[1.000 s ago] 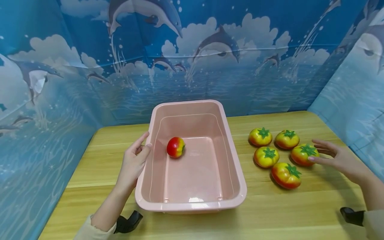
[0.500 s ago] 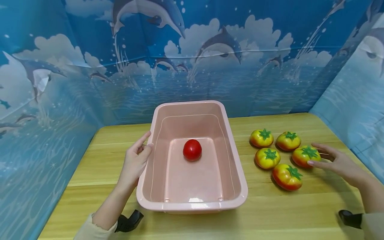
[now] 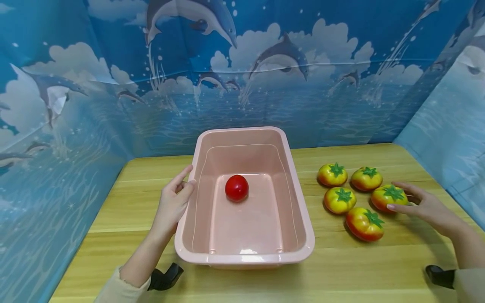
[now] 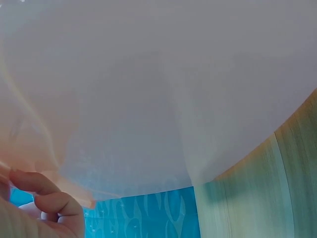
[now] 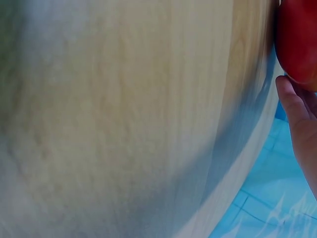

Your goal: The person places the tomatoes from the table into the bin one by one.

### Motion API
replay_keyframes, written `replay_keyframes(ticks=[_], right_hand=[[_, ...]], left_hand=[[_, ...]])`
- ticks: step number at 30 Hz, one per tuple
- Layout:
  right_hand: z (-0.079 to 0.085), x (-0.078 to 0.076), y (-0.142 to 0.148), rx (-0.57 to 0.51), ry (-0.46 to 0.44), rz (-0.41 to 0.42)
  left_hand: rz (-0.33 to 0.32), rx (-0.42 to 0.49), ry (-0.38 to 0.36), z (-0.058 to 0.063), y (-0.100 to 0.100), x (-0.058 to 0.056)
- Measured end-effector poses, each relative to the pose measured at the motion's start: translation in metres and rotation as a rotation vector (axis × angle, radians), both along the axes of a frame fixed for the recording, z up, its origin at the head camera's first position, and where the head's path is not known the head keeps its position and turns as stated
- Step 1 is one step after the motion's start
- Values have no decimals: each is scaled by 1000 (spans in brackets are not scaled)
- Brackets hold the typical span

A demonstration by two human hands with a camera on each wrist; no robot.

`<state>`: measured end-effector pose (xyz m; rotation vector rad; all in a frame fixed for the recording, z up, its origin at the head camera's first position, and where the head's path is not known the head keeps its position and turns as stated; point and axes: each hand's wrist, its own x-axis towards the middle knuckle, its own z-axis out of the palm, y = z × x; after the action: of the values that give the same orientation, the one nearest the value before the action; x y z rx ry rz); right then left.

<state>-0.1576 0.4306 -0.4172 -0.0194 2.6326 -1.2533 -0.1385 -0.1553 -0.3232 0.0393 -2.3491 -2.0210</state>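
Your left hand point(image 3: 172, 204) rests with loose fingers on the left rim of the pink tub point(image 3: 299, 219) mid-desk, one tomato point(image 3: 236, 187) inside; your right hand point(image 3: 426, 205), grip wide, touches a tomato point(image 3: 390, 197) near the desk's right edge

A light wooden table point(image 3: 265, 282) fills the lower half of the frame, its grain running left to right. Blue backdrop sheets point(image 3: 94, 63) printed with leaping dolphins, white clouds and sea wrap the left, top and right edges, evenly lit, faintly creased.
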Motion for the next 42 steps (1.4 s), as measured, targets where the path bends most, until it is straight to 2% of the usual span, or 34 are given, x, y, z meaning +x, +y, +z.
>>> replay_keyframes(ticks=[8, 17, 21, 27, 31, 36, 42], right_hand=[[-1, -1, 0, 9, 1, -8], [2, 1, 2, 84, 28, -1], [10, 1, 4, 109, 3, 10], [25, -2, 4, 165, 35, 5], [35, -5, -1, 164, 54, 11], [50, -9, -11, 164, 110, 40], [72, -19, -32, 156, 114, 83]], left_hand=[[-3, -2, 3, -1, 0, 0], [-5, -3, 11, -1, 1, -1], [-7, -1, 10, -1, 1, -1], [0, -1, 5, -1, 0, -1], [1, -6, 4, 0, 0, -1], [-3, 2, 6, 0, 0, -1], [-7, 6, 3, 0, 1, -1]])
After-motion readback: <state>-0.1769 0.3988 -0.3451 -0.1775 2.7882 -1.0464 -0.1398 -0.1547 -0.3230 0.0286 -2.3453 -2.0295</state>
